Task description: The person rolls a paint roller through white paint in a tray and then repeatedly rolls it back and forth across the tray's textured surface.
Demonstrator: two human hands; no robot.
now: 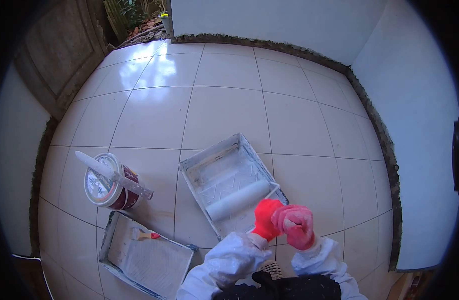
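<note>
Red-pink gloves cover both my hands, which are pressed together over the near right corner of a paint tray (194, 180). A white paint roller (239, 200) lies across that tray, its wire frame running toward my fingers. My left hand (267, 220) is closed around the roller's handle, which the glove hides. Against it, my right hand (294, 226) makes a fist, seemingly on the same handle. A second paint tray (154, 255) sits at the lower left, with a paintbrush (145, 235) lying in it.
A lidded paint bucket (123, 192) stands left of the trays, a whitened scraper-like tool (112, 173) across its lid. White tiles (224, 117) cover the floor. Walls with rough, dark lower edges (269, 46) bound it. A wooden door (59, 50) stands at upper left.
</note>
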